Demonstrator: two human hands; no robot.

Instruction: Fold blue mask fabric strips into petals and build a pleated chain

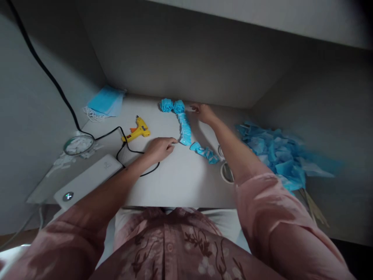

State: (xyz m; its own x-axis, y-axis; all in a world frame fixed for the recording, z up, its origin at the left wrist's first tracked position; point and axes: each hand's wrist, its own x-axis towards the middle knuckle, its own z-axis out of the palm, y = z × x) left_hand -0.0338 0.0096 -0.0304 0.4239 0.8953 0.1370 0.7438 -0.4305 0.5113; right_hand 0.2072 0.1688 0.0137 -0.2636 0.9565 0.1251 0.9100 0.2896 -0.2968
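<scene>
Two blue rosettes (172, 105) sit side by side at the back of the white table. Below the right one lies a pleated blue strip (184, 129), running toward me. A second, twisted blue strip (204, 152) lies to its lower right. My left hand (162, 149) rests beside the near end of the pleated strip, its index finger pointing at it and fingers curled together; what they hold, if anything, is too small to tell. My right hand (203, 112) is just right of the rosettes, fingers bent together near a small pale piece that I cannot make out.
A yellow glue gun (138, 130) with a black cable lies left. Blue masks (106, 102) are behind it. A bowl of white scraps (78, 145) and a white power box (89, 181) stand front left. A white roll (227, 172) and heaped blue material (274, 149) are right.
</scene>
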